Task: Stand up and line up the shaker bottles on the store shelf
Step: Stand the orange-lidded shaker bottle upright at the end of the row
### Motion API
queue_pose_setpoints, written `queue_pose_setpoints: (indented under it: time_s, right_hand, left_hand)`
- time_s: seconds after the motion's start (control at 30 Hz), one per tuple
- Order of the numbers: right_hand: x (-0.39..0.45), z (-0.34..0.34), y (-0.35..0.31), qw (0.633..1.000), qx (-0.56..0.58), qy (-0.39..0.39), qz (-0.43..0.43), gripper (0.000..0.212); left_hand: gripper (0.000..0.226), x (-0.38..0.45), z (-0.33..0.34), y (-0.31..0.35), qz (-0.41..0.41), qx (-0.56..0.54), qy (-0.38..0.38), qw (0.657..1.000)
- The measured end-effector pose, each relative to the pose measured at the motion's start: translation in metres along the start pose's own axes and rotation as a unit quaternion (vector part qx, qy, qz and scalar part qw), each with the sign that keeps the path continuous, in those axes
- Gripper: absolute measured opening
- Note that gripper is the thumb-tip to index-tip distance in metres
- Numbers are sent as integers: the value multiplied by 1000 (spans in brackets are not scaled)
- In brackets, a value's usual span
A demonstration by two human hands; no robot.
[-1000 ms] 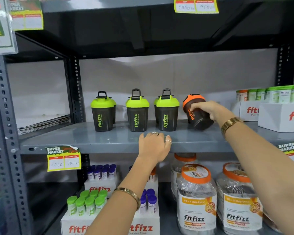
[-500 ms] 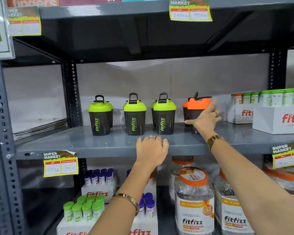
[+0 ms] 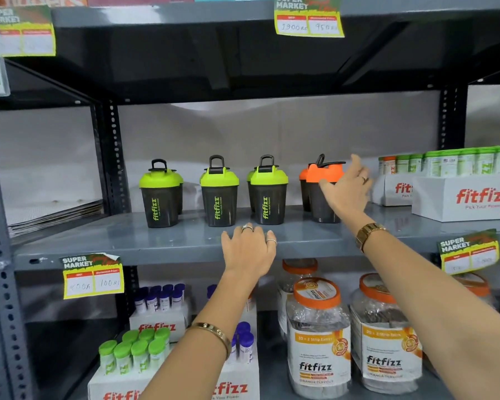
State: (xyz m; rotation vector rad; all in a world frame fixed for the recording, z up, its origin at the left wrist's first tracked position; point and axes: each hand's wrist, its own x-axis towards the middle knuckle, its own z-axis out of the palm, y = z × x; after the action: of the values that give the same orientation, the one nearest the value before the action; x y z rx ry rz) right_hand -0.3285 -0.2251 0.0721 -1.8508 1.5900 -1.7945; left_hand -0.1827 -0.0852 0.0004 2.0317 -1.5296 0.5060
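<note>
— Two hands are up at the shelf; what is your right hand (image 3: pixel 347 192) doing?

— Your right hand is spread wide, fingers splayed, palm against the side of the front orange-lidded dark plastic shaker bottle (image 3: pixel 321 189) right of centre in the frame. Nothing is pinched or wrapped; the thumb lies across the bottle's body and the fingers fan past its lid. I read that as a steadying or nudging touch, not a hold.

— And your left hand (image 3: pixel 248 249)?

— It rests palm down, fingers curled over the front lip of the grey metal shelf (image 3: pixel 133 235) at centre frame, holding nothing. Likely it braces you while the other arm reaches.

— Where do the bottles stand?

— The orange-lidded one is upright on the shelf, with a second orange lid showing just behind it on its left. Further left stand three upright lime-green-lidded dark shaker bottles (image 3: pixel 219 194), labels forward, each with another green lid peeking from behind. The gaps between them look uneven, and the orange bottle shows no label to the front.

— What lies beyond?

— White printed cardboard cartons (image 3: pixel 462 197) of green-capped tubes sit to the right, near the orange pair but apart, which leaves little room on that side.

— So what remains?

— Probably squaring the orange bottle into the row, label forward.
</note>
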Motion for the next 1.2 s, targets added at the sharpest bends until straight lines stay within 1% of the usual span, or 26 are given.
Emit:
queue_pose_setpoints:
  time_s: [0.07,0.13,0.2,0.3,0.4,0.53,0.63,0.73,0.83,0.9,0.97,1.07,1.13,1.2]
  right_hand:
    - [7,-9,-6,998,-34,24,-52,73]
    - [16,-17,-12,989,-91,42,-112,64]
    - [25,-22,-20,977,-140,38,-156,58]
    - [35,-20,-27,964,-186,-26,-191,55]
    - [40,-15,-28,951,-214,-99,-201,59]
    - [44,-14,-28,940,-241,-118,-212,68]
    - [51,-16,-29,927,-262,-132,-233,66]
    - [60,-21,-28,920,-261,-170,-240,65]
    - [68,-27,-24,914,-251,-215,-234,57]
    - [72,-31,-18,922,-205,-250,-213,52]
    - [73,-34,-11,934,-130,-274,-189,49]
    - [69,-30,-5,945,-63,-276,-167,49]
    - [64,-26,-5,949,-50,-271,-155,50]
    - [58,-22,-7,952,-51,-254,-163,52]
  left_hand:
    - [48,-1,0,5,-3,-2,-2,1000]
    - [49,0,1,12,7,-3,-8,1000]
    - [50,1,1,17,19,-6,-17,1000]
    - [52,3,4,17,24,-1,-23,999]
    - [53,4,6,15,28,2,-18,999]
    - [53,5,7,14,37,6,-7,999]
    - [52,4,8,13,42,7,0,999]
    - [51,4,8,13,47,6,1,999]
    - [51,4,8,13,50,6,3,999]
    - [50,4,9,13,51,8,4,999]
    - [50,4,10,13,51,11,4,999]
    - [50,5,10,14,50,11,1,999]
    - [51,5,9,14,50,9,-3,999]
    - [51,4,8,14,50,7,-9,999]
